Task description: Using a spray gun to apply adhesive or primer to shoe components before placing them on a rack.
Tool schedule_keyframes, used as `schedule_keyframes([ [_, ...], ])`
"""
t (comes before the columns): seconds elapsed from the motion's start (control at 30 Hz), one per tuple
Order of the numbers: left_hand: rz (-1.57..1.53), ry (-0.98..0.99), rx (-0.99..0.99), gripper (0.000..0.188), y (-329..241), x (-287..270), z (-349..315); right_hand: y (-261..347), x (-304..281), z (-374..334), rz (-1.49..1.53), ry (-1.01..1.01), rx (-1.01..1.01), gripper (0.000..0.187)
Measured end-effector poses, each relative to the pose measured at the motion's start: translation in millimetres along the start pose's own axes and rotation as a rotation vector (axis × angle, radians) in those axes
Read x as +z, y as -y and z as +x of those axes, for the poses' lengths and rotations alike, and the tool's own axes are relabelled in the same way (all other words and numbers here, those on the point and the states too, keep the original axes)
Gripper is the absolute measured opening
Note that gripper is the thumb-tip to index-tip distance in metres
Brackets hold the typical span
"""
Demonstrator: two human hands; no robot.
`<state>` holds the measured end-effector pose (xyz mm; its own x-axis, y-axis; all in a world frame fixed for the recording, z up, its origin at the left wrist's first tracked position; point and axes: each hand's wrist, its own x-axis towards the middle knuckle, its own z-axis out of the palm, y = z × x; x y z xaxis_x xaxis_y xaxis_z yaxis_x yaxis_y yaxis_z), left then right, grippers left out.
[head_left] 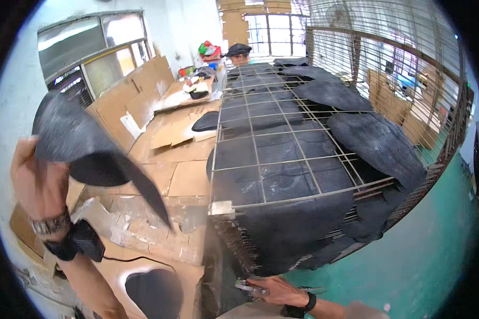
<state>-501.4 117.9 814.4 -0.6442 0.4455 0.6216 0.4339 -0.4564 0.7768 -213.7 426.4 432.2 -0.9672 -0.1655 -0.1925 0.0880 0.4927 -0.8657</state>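
My left hand (40, 181), raised at the left, is closed on the edge of a floppy black sheet piece (82, 138). The piece is curved, and its pointed end hangs down to the right over the cardboard-covered bench. At the bottom middle, my right hand (277, 291) is closed around what looks like a silver spray gun (248, 287), most of it hidden by the fingers. Below my left hand, a rounded black piece (154, 294) lies flat on the cardboard, with a white film around its edge.
A wire rack (266, 201) to the right carries several black sheets (277, 165) under and beside its grid. Cardboard (189, 178) covers the bench at left, with another black piece (206, 122) farther back. Beyond the rack shows a person's dark cap (239, 50). The floor (410, 266) is green.
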Motion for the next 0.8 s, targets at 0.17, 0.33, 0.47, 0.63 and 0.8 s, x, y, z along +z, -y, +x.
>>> schedule_keyframes([
  [0.17, -0.645, 0.525, -0.159, 0.038, 44, 147, 116, 5, -10, -14, 0.045, -0.176, 0.075, 0.054],
  [0.33, -0.468, 0.268, 0.043, 0.028, 60, 243, 154, 22, -22, -15, 0.113, -0.071, 0.190, 0.055],
  [0.47, -0.716, 0.779, -0.032, 0.026, 60, 219, 172, -20, 3, -10, -0.090, -0.238, -0.064, 0.053],
  [0.63, -0.480, 0.324, -0.346, 0.033, 129, 213, 115, -25, -2, -13, 0.014, -0.284, -0.005, 0.050],
  [0.8, -0.036, 0.325, -0.747, 0.061, 219, 119, 41, 5, -16, -11, -0.076, -0.115, 0.009, 0.047],
])
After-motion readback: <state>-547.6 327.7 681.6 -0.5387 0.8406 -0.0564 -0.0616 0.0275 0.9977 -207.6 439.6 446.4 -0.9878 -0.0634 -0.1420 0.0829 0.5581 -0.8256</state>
